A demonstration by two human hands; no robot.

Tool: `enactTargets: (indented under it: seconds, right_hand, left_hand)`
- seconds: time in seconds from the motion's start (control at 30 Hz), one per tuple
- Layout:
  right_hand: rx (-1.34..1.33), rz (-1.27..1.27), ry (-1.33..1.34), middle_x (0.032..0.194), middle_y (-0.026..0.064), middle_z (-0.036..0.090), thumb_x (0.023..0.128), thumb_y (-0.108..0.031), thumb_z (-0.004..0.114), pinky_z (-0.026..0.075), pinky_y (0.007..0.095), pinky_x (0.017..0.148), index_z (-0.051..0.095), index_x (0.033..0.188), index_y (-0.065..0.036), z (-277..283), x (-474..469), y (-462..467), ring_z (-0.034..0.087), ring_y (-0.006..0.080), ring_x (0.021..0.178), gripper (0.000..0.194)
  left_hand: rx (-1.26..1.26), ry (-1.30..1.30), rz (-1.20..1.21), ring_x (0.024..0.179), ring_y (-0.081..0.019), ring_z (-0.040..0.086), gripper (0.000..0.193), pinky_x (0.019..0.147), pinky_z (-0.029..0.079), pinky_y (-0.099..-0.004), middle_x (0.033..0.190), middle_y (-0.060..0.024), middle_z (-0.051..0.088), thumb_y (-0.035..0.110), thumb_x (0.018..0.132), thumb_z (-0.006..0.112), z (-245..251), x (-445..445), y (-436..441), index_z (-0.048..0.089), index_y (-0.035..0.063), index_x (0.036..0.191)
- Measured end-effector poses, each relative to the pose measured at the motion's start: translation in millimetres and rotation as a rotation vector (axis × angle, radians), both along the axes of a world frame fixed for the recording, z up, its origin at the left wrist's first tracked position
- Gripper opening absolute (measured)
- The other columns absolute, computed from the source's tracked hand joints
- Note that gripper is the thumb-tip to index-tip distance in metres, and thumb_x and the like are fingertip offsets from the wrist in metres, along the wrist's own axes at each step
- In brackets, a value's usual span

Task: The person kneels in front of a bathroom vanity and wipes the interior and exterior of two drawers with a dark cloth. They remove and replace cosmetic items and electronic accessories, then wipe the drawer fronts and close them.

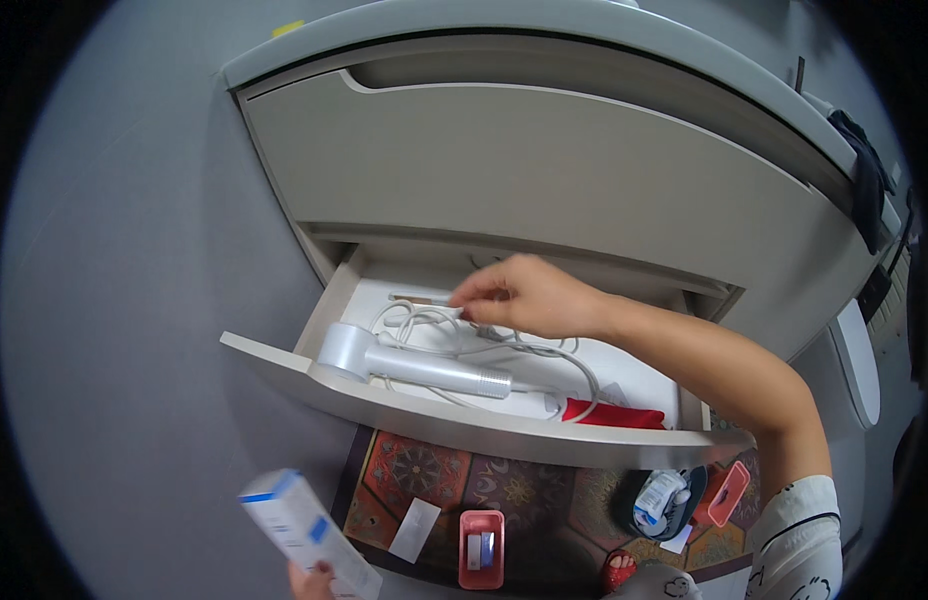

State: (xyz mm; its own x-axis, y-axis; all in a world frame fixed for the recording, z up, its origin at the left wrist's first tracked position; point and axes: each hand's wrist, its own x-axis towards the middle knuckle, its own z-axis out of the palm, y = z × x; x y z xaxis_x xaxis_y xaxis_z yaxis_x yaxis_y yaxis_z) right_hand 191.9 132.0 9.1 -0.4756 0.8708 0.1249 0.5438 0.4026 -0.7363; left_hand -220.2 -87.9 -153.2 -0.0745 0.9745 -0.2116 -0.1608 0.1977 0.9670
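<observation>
My right hand (505,296) reaches into a pulled-out drawer (464,429). Its fingertips meet near the end of a small white item; the blur hides whether they grip it. Below the hand lies a silver-white hair dryer (426,369), its white cord (591,382) looped across the drawer. A red pouch (614,414) sits in the front right part, and a slim item (411,298) lies near the back left. At the lower left my left hand (311,581) holds a white and blue cardboard box (310,529) outside the drawer.
On the patterned mat (516,487) stand a pink basket (481,583) with small boxes, a dark bin (636,517) with packages, and another pink basket (726,495). A white paper (415,530) lies there too. A toilet (858,364) is at the right; a dark cloth (863,172) hangs from the counter.
</observation>
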Motion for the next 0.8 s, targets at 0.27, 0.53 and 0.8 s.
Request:
enactTargets:
  seconds: [0.27, 0.53, 0.8]
  right_hand:
    - [0.075, -0.086, -0.648, 0.150, 0.0270, 0.044, 0.075, -0.042, 0.079, 0.036, 0.0501, 0.116, 0.026, 0.160, 0.003, -108.8, -15.6, 61.1, 0.042, 0.0387, 0.142, 0.110]
    - [0.111, -0.111, -0.665, 0.123, 0.0269, 0.061, 0.080, -0.030, 0.075, 0.051, 0.0452, 0.097, 0.042, 0.146, 0.004, -109.7, -20.7, 76.5, 0.064, 0.0395, 0.111, 0.081]
    - [-0.566, -0.067, -0.093, 0.116, 0.0276, 0.064, 0.085, -0.033, 0.077, 0.055, 0.0445, 0.086, 0.039, 0.140, 0.004, -74.6, -16.1, 55.4, 0.070, 0.0359, 0.095, 0.077]
  left_hand:
    - [-0.060, 1.059, -0.162, 0.104, -0.0369, 0.069, 0.058, 0.089, 0.055, -0.0432, 0.114, -0.0217, 0.069, 0.021, 0.083, 0.082, -220.1, -35.1, 71.8, 0.055, -0.0007, 0.130]
    - [-0.030, 1.357, -0.167, 0.118, -0.0446, 0.058, 0.076, 0.098, 0.049, -0.0537, 0.120, -0.0261, 0.061, 0.033, 0.073, 0.086, -321.5, -14.4, 80.6, 0.051, -0.0020, 0.131]
    - [-0.015, 1.163, -0.246, 0.116, -0.0472, 0.057, 0.076, 0.098, 0.048, -0.0535, 0.122, -0.0276, 0.059, 0.026, 0.073, 0.087, -316.1, -27.6, 70.3, 0.051, -0.0037, 0.132]
